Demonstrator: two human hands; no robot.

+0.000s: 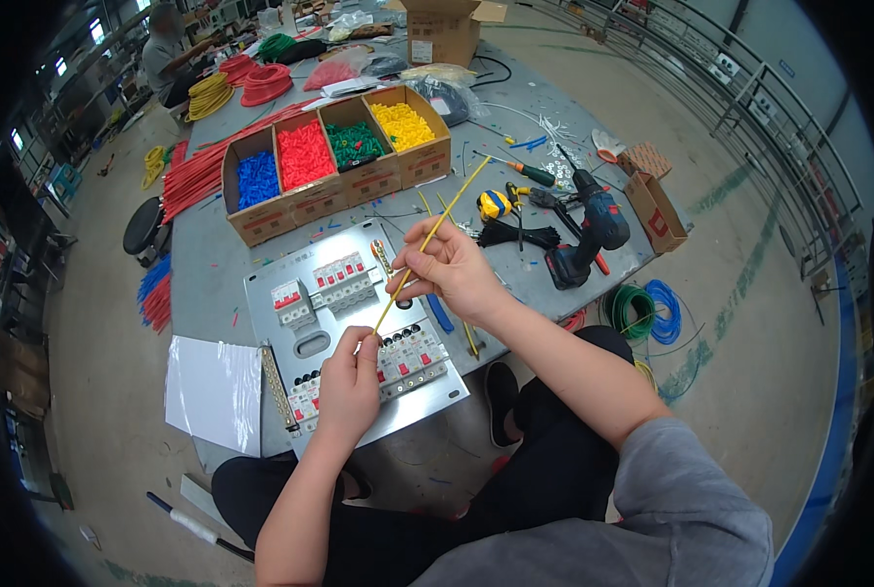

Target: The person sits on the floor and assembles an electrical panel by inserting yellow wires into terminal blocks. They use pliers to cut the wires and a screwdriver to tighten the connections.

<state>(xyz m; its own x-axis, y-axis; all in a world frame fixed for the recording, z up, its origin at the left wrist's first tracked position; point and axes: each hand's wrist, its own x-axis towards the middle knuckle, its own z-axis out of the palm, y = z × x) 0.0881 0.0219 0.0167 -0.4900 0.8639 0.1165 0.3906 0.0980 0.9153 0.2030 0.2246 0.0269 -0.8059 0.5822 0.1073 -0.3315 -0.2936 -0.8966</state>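
A long yellow wire [447, 207] runs diagonally from lower left to upper right above a metal mounting plate [300, 256]. My left hand [349, 383] pinches its lower end just over a row of white circuit breakers [410, 354]. Higher up, my right hand [455, 269] grips the wire's middle. More breakers [344, 282] with red levers sit on the plate's upper part.
Four open cardboard boxes [339, 157] hold blue, red, green and yellow pieces. A cordless drill [589, 230], black cable ties [517, 235], a yellow tape measure [494, 203] and screwdrivers lie to the right. Coils of wire [644, 311] lie on the floor. Another person [168, 54] sits at the far left.
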